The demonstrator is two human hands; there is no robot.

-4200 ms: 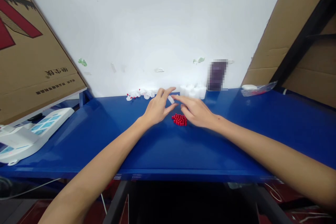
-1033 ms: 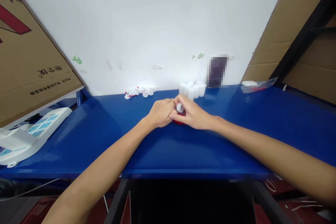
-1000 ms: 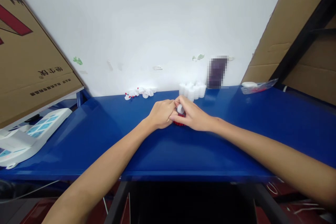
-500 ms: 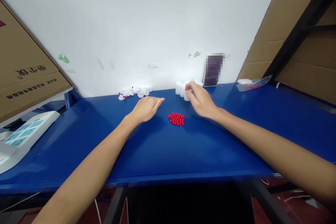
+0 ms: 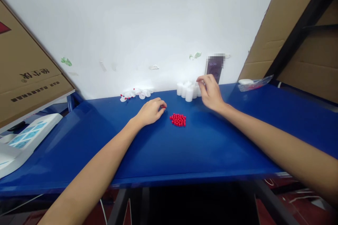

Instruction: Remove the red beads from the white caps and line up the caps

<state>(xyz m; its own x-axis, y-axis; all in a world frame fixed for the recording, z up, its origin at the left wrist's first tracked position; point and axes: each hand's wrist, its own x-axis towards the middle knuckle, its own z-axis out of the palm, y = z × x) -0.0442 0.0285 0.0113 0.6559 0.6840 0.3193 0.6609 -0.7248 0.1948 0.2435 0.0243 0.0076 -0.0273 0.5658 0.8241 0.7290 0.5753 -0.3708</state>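
My left hand (image 5: 152,111) is closed in a pinch, with a small red cap (image 5: 164,107) at its fingertips, left of a cluster of red caps (image 5: 179,120) on the blue table (image 5: 195,154). My right hand (image 5: 212,93) hovers at the right end of a group of upright white cylinders (image 5: 189,95), thumb and forefinger curved and slightly apart. Nothing shows between them; its other fingers are partly hidden.
White round pieces with red bits (image 5: 136,93) lie by the wall at left. A phone (image 5: 214,68) leans behind my right hand. A clear plastic bag (image 5: 255,83) lies at right, a white device (image 5: 29,137) at left. Cardboard (image 5: 29,63) flanks the table.
My right hand has moved right, off the front white cylinder. My left fingers have curled, and a red cap now shows at their tips. The phone's screen has lit up.
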